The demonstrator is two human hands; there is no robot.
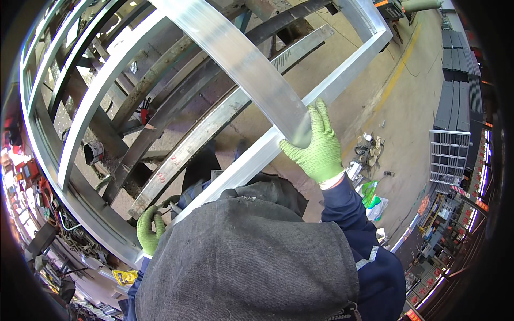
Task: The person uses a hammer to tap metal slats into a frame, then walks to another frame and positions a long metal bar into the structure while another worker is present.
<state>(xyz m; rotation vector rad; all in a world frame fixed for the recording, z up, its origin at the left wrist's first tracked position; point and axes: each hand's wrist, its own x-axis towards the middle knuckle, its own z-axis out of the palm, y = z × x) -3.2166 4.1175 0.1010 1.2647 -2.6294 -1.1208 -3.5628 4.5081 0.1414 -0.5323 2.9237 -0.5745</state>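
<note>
My right hand (321,148), in a green work glove, grips the near end of a wide aluminium profile (241,64). That end meets a long aluminium rail (241,168), which runs from beside my body to a corner at the upper right. At the lower left, my left hand (150,230) wears the same kind of glove and has its fingers curled near the frame's side rail (108,232); something thin and dark shows by its fingertips, and whether it is held is unclear. Several narrower aluminium bars (92,100) cross the frame on the left.
Dark steel beams (136,160) and a marked metal bar (192,140) lie under the frame. On the floor at right are a heap of scraps (369,150) and plastic bags (375,204). Stacked grey panels (455,104) stand farther right. A yellow packet (125,277) lies at lower left.
</note>
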